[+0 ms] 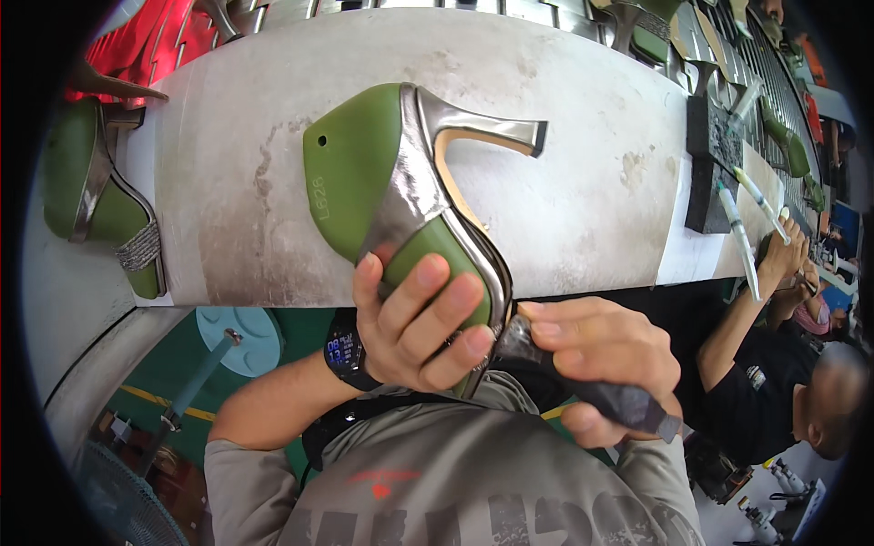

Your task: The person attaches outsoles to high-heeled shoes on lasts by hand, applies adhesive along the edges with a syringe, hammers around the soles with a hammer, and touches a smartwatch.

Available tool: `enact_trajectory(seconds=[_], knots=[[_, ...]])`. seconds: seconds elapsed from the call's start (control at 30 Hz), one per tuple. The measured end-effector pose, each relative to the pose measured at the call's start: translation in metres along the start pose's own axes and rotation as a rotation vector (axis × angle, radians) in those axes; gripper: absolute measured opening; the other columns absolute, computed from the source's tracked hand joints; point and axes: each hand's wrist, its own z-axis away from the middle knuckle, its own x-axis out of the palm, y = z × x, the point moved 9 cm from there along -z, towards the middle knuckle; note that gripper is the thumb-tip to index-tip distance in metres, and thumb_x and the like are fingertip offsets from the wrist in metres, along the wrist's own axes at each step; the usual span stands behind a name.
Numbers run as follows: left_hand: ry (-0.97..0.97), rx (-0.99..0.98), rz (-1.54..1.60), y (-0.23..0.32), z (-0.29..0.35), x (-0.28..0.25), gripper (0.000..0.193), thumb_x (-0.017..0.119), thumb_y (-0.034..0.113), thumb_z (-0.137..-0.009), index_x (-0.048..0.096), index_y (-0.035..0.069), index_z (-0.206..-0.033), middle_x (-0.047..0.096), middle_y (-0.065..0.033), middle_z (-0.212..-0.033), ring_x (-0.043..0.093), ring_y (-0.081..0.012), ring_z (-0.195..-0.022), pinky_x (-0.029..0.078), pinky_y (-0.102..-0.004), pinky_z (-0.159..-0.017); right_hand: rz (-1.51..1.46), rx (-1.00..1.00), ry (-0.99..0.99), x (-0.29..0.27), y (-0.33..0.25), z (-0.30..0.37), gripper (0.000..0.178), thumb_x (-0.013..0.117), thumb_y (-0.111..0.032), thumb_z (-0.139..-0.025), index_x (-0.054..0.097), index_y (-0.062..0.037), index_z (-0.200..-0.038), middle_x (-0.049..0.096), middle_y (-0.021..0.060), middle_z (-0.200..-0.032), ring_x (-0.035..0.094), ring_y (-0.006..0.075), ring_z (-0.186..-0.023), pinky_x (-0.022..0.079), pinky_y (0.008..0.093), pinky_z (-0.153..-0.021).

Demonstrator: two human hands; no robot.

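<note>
A metallic high-heeled shoe [421,182] sits on a green last [357,168] over the near edge of the worktable, its heel pointing right. My left hand [423,318] is closed round the toe part, fingers across the green surface. In my right hand [605,350] is a dark grey tool with a wrapped handle [624,407]. The front end of this tool [521,341] meets or nearly meets the sole edge near the toe. Whether they touch I cannot tell, and my fingers partly hide the toe.
Another shoe on a green last [137,205] lies at the left. A slatted conveyor [519,11] carrying shoes runs along the far side. At right are a black block [708,173], thin white-barrelled tools [739,238] and a co-worker [765,382]. A fan [127,496] stands lower left.
</note>
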Motion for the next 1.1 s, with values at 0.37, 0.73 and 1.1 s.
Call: enact_trajectory(seconds=[0.37, 0.73, 1.1], knots=[[0.07, -0.003, -0.018, 0.003, 0.003, 0.001, 0.039, 0.057, 0.023, -0.106, 0.047, 0.018, -0.144, 0.059, -0.0035, -0.147, 0.057, -0.0264, -0.139, 0.024, -0.0678, -0.124, 0.107, 0.013, -0.395, 0.009, -0.007, -0.049, 0.029, 0.085, -0.013, -0.081, 0.073, 0.0068, -0.099, 0.075, 0.0229, -0.103, 0.078, 0.0391, -0.091, 0.068, 0.0417, -0.079], [-0.014, 0.006, -0.017, 0.001, -0.004, 0.001, 0.039, 0.056, 0.019, -0.106, 0.046, 0.013, -0.143, 0.059, -0.0179, -0.146, 0.058, -0.0383, -0.137, 0.026, -0.0698, -0.121, 0.153, -0.063, -0.079, 0.018, -0.018, 0.005, 0.035, 0.085, -0.009, -0.079, 0.071, 0.0074, -0.108, 0.075, 0.0243, -0.109, 0.076, 0.039, -0.1, 0.064, 0.0436, -0.089], [0.005, 0.007, -0.024, 0.007, -0.011, 0.005, 0.037, 0.06, 0.017, -0.104, 0.049, 0.011, -0.139, 0.06, -0.022, -0.146, 0.057, -0.0418, -0.138, 0.025, -0.0674, -0.122, 0.14, 0.036, 0.06, 0.02, -0.02, 0.027, 0.036, 0.079, -0.005, -0.089, 0.065, 0.0078, -0.12, 0.07, 0.0281, -0.122, 0.072, 0.0375, -0.114, 0.059, 0.0437, -0.099]])
